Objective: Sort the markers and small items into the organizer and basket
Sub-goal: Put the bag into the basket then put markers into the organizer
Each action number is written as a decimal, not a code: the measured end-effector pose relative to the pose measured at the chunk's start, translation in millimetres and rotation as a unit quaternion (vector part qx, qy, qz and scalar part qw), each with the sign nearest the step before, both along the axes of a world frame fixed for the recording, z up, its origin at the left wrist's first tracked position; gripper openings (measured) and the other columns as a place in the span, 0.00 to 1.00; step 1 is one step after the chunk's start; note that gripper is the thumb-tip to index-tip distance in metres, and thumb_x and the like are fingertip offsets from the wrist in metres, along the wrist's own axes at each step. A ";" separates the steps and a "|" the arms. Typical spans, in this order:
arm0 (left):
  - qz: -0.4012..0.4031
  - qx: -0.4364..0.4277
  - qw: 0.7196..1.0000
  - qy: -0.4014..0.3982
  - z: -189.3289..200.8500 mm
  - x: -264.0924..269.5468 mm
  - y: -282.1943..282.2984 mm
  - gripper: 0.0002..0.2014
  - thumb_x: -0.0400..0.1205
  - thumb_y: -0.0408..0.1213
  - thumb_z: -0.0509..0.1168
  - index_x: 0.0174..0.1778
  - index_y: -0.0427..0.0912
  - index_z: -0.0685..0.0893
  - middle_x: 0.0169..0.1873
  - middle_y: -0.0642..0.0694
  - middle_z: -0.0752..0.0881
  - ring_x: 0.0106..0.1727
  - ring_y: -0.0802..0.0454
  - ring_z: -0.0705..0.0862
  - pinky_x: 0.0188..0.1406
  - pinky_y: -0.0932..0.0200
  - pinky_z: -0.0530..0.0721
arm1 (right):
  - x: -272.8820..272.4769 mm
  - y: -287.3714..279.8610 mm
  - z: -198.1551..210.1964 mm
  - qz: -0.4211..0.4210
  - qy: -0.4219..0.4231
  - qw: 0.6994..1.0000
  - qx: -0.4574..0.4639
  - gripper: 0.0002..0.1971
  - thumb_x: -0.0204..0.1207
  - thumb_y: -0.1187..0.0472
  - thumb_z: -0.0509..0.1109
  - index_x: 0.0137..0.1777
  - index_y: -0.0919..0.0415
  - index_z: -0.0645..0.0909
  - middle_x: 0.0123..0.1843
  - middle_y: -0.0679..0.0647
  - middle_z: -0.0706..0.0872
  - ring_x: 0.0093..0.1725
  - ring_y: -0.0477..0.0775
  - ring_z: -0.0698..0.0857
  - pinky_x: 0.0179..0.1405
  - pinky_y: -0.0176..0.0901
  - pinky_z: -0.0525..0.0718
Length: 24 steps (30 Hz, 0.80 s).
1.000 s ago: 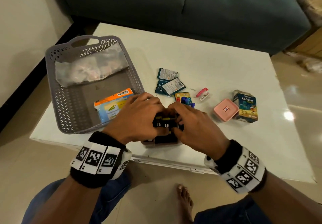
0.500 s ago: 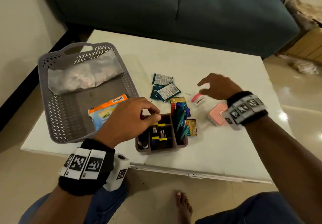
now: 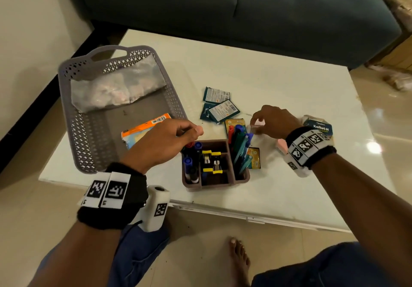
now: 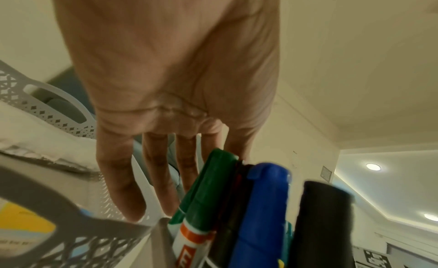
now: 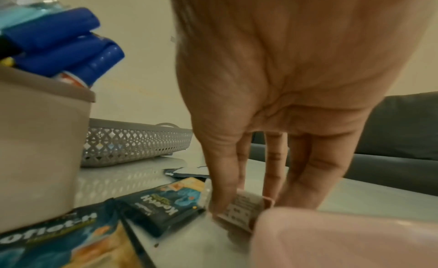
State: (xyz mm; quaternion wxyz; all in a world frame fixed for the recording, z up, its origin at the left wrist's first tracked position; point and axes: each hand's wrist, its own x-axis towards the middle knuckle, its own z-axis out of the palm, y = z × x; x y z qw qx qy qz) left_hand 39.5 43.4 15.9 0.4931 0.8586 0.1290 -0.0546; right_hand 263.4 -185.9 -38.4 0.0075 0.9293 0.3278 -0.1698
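Small pink item [image 5: 244,208]: on the white table [image 3: 289,90], right of the organizer [image 3: 214,185], pinched between thumb and fingertips.
Right hand [image 3: 275,120]: palm down, fingers pointing down at the table, closed on the pink item.
Left hand [image 3: 165,141]: above the organizer's left compartment; fingers straight, holding nothing.
Markers [image 3: 239,146]: upright in the organizer.
Basket [image 3: 89,135]: left, just beside the organizer.

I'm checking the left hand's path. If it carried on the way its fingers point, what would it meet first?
Likely the marker caps standing in the organizer; the left hand hangs just over them, fingertips beside the green cap. Depth is unclear, and touch cannot be told.
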 end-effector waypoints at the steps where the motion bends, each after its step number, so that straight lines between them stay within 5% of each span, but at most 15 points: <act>1: -0.003 -0.012 1.000 0.004 0.6 -0.4 0.0 0.16 0.85 0.50 0.61 0.57 0.47 0.89 0.49 0.50 0.90 0.49 0.59 0.87 0.52 0.59 0.84 | -3.8 1.2 0.8 0.009 -0.012 1.000 0.015 0.10 0.78 0.49 0.74 0.57 0.46 0.86 0.58 0.51 0.82 0.56 0.56 0.82 0.52 0.46 0.74; 7: -0.127 0.043 0.990 -0.048 3.5 -3.1 -1.4 0.23 0.70 0.64 0.73 0.59 0.60 0.86 0.58 0.62 0.84 0.62 0.63 0.81 0.63 0.58 0.80 | -19.6 7.4 -4.2 0.054 -0.094 0.994 0.015 0.10 0.79 0.50 0.72 0.59 0.43 0.85 0.58 0.47 0.83 0.57 0.57 0.84 0.45 0.48 0.76; 11: -0.173 0.067 0.981 -0.057 0.4 -3.8 -6.3 0.21 0.71 0.56 0.77 0.59 0.60 0.86 0.59 0.61 0.82 0.64 0.63 0.78 0.66 0.57 0.77 | -27.8 5.8 -8.3 0.116 -0.116 0.986 0.010 0.13 0.74 0.50 0.76 0.57 0.47 0.82 0.55 0.48 0.82 0.58 0.56 0.80 0.40 0.47 0.73; 17: -0.021 0.001 0.995 -0.097 3.3 -0.6 -3.5 0.06 0.79 0.46 0.73 0.48 0.51 0.89 0.45 0.61 0.89 0.47 0.70 0.85 0.47 0.79 0.76 | -34.1 -7.0 21.1 -0.020 -0.044 0.991 0.126 0.10 0.73 0.47 0.76 0.47 0.47 0.78 0.49 0.44 0.87 0.47 0.51 0.84 0.43 0.44 0.74; 20: 0.064 -0.013 0.992 -0.107 2.8 2.3 2.0 0.03 0.81 0.44 0.71 0.44 0.51 0.89 0.37 0.60 0.89 0.39 0.69 0.84 0.40 0.80 0.76 | -55.3 -13.3 63.7 -0.115 -0.062 0.951 0.281 0.10 0.72 0.49 0.75 0.48 0.48 0.79 0.40 0.42 0.89 0.39 0.45 0.88 0.45 0.46 0.85; 24: 0.047 0.002 0.998 -0.048 -0.4 0.1 6.6 0.10 0.82 0.50 0.68 0.49 0.49 0.89 0.41 0.58 0.89 0.39 0.71 0.83 0.38 0.79 0.76 | -127.7 -10.0 111.7 -0.139 -0.003 0.870 0.472 0.13 0.71 0.60 0.79 0.53 0.51 0.82 0.36 0.45 0.90 0.34 0.42 0.89 0.43 0.49 0.89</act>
